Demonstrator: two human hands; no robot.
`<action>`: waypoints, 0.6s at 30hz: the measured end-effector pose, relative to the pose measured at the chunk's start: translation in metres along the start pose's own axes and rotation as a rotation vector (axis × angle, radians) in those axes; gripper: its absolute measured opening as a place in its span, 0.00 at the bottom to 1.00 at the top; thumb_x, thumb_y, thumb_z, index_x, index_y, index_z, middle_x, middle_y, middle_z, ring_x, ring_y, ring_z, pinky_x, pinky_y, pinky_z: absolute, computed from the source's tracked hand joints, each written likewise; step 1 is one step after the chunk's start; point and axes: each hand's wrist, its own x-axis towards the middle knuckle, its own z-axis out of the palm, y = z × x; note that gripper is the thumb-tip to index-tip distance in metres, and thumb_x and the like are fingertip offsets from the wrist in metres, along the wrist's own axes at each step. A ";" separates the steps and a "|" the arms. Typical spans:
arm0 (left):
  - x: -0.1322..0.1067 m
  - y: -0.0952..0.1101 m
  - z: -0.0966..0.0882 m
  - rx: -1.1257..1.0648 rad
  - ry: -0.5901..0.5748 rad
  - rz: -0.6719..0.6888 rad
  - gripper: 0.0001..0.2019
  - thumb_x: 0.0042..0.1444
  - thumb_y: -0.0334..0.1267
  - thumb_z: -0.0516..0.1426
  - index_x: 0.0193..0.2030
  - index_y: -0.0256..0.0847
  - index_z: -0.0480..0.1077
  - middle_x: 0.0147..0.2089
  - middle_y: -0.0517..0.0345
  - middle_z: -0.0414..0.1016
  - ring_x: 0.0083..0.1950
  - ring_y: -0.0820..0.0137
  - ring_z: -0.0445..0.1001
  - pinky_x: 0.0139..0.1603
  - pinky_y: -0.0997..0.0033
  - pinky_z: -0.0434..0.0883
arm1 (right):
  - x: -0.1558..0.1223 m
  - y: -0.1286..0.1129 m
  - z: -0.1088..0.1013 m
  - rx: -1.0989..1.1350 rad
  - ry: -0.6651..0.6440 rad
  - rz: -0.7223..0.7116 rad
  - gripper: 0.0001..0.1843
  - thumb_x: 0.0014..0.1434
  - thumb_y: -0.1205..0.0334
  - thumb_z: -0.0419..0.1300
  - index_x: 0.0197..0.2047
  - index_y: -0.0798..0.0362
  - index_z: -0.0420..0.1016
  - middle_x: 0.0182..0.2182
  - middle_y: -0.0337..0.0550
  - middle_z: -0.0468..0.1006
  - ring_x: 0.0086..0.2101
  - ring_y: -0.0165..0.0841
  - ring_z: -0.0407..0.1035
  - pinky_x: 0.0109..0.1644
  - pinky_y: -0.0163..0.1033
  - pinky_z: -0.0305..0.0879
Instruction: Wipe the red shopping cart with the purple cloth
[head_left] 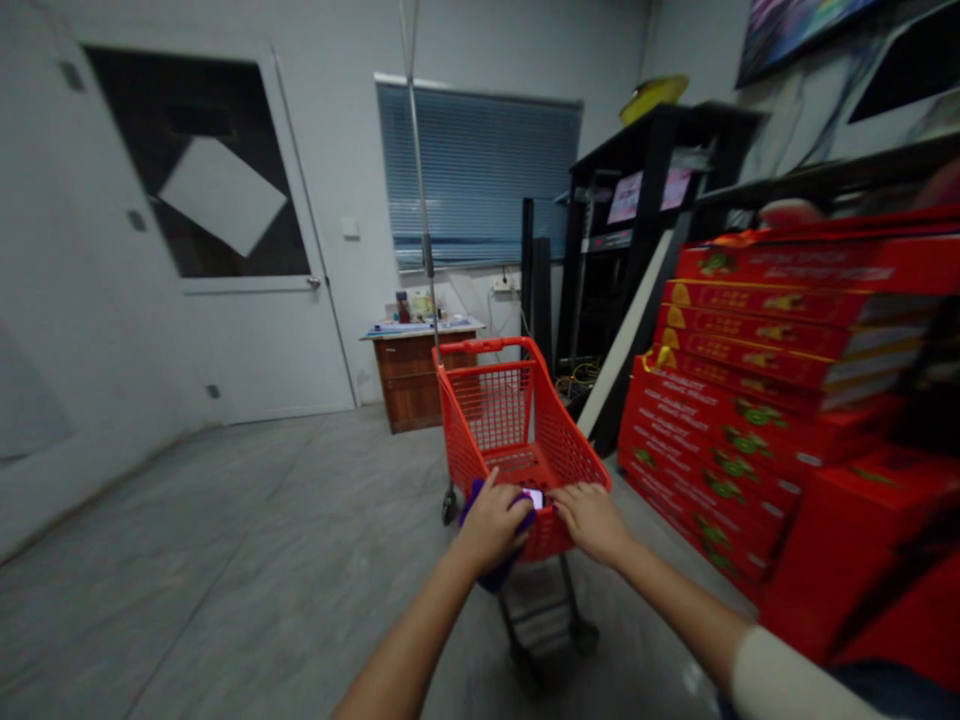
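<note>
A red plastic shopping cart (496,410) with lattice sides stands in front of me, its basket holding nothing that I can make out. At the near rim my left hand (495,522) is closed round a bunched purple cloth (474,500), pressed against the cart. My right hand (591,518) lies over the same rim farther right, its fingers curled onto it. Between the two hands shows a small bright pinkish-white patch (533,497), too small to name. A thin metal pole (420,160) rises at the cart's far left corner.
Stacked red cartons (697,440) line the right side, close to the cart. Beyond it are a wooden cabinet (409,380) with small items on top, a black rack (600,250) and a leaning white board (626,340). A white door (277,350) is at left, past grey floor (225,560).
</note>
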 end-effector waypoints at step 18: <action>-0.023 -0.017 0.004 0.254 0.237 -0.373 0.09 0.61 0.35 0.55 0.48 0.42 0.71 0.47 0.50 0.76 0.49 0.60 0.75 0.69 0.37 0.56 | 0.028 -0.040 0.011 -0.018 0.005 -0.036 0.19 0.70 0.61 0.44 0.47 0.52 0.77 0.43 0.49 0.80 0.48 0.38 0.70 0.54 0.42 0.58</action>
